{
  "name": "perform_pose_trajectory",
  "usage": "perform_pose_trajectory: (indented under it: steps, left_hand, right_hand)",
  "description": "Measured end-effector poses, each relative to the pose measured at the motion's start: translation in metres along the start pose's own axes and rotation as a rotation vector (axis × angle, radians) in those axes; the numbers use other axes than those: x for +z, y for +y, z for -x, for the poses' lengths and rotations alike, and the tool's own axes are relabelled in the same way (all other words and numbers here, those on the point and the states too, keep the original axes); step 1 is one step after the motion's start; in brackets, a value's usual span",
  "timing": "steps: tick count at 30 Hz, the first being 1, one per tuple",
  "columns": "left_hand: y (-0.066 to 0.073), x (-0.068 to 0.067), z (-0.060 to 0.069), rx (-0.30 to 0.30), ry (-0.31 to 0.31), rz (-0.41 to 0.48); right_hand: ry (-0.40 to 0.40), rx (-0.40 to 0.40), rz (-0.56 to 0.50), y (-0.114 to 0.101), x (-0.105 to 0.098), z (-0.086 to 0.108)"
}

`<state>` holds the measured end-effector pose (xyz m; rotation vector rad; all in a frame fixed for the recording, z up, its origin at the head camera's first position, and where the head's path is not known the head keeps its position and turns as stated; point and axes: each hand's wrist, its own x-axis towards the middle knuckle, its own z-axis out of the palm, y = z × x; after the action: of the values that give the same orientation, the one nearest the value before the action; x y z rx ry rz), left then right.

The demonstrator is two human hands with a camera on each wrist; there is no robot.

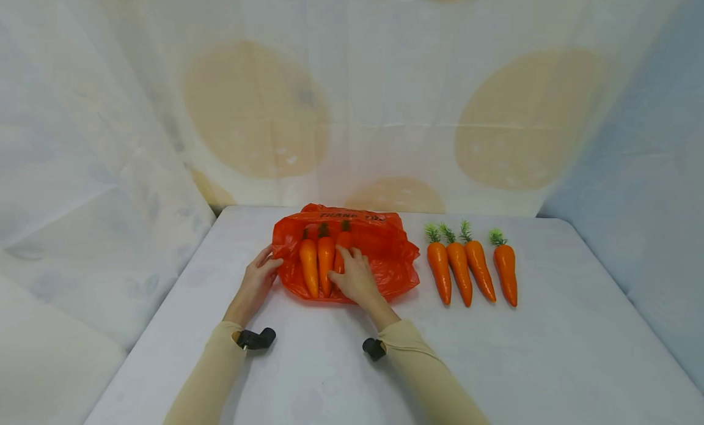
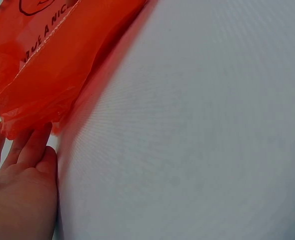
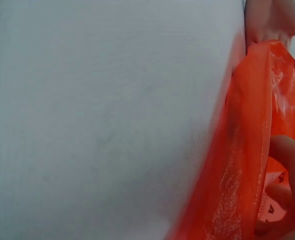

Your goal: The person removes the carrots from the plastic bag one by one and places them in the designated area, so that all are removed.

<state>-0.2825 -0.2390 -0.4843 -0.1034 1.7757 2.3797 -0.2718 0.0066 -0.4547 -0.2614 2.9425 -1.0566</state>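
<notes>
A red plastic bag [image 1: 390, 278] lies open on the table, with dark lettering on its back part. Inside it, side by side with tops pointing away, are an orange carrot [image 1: 309, 269], a second carrot [image 1: 326, 260] and a third carrot [image 1: 344, 238]. My left hand [image 1: 258, 281] holds the bag's left edge, thumb in front and fingers behind; the left wrist view shows those fingers [image 2: 35, 145] against the plastic. Reaching over the bag's front rim, my right hand [image 1: 357, 278] grips the third carrot, which it partly covers. That carrot cannot be made out in the right wrist view.
Right of the bag, several carrots with green leafy tops lie in a row, the rightmost carrot [image 1: 506, 272] set a little apart. They rest on a white-covered table [image 1: 330, 364]. A patterned curtain [image 1: 385, 107] hangs behind the table, with pale sheets at both sides.
</notes>
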Motion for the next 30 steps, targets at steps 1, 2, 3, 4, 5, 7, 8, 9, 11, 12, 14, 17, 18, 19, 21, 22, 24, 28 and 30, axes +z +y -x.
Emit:
perform_pose_trajectory:
  steps: [1,2,3,4,5,7,8,9,11,12,14,17,18,19,21,22,24,28,30]
  left_hand:
    - [0.0,0.0,0.0,0.002,-0.002,0.0]
    - [0.0,0.0,0.0,0.004,-0.005,0.0]
    - [0.0,0.0,0.0,0.003,-0.002,0.003]
    - [0.0,0.0,0.0,0.006,-0.003,0.002]
    - [0.0,0.0,0.0,0.006,-0.005,-0.004]
    - [0.0,0.0,0.0,0.008,-0.005,-0.014]
    - [0.0,0.0,0.0,0.006,-0.005,-0.014]
    - [0.0,0.0,0.0,0.005,-0.003,-0.015]
    - [0.0,0.0,0.0,0.005,-0.003,-0.012]
    - [0.0,0.0,0.0,0.005,0.0,-0.006]
    - [0.0,0.001,0.0,0.006,-0.001,-0.004]
    - [-0.001,0.0,-0.001,0.004,-0.001,-0.004]
    - [-0.001,0.0,-0.001,0.001,-0.003,-0.008]
    - [-0.001,0.0,0.0,-0.002,-0.007,-0.016]
    - [-0.001,0.0,0.0,-0.006,-0.005,-0.008]
    - [-0.001,-0.001,0.0,-0.004,-0.004,-0.008]
    - [-0.001,-0.001,0.0,-0.006,-0.005,-0.007]
    - [-0.001,-0.002,-0.002,-0.011,-0.001,0.004]
    - [-0.001,-0.002,-0.002,-0.015,0.0,0.009]
  right_hand:
    - [-0.002,0.0,0.003,0.0,0.0,0.0]
    - [-0.004,0.002,0.004,-0.001,0.0,0.0]
    - [-0.006,0.004,0.004,-0.001,0.0,-0.001]
    - [-0.006,0.003,0.001,-0.001,0.0,-0.001]
    - [-0.01,0.009,-0.002,-0.001,0.0,-0.001]
    - [-0.009,0.017,-0.003,0.0,0.001,0.0]
    - [-0.009,0.021,-0.002,0.0,0.001,0.0]
    - [-0.007,0.023,0.002,0.001,0.001,0.0]
    - [-0.009,0.031,0.015,0.002,0.002,0.001]
    - [-0.005,0.028,0.02,0.003,0.002,0.001]
    - [0.004,0.02,0.022,0.004,0.002,0.001]
    - [0.023,-0.01,0.021,0.006,0.001,-0.001]
    - [0.024,-0.016,0.027,0.006,0.0,-0.001]
    - [0.025,-0.021,0.031,0.006,-0.001,-0.002]
    - [0.024,-0.033,0.039,0.007,-0.003,-0.003]
    - [0.02,-0.035,0.039,0.007,-0.004,-0.004]
    - [0.01,-0.027,0.032,0.007,-0.007,-0.005]
    - [0.001,-0.001,0.009,0.008,-0.012,-0.008]
    - [0.0,0.009,0.018,0.008,-0.014,-0.009]
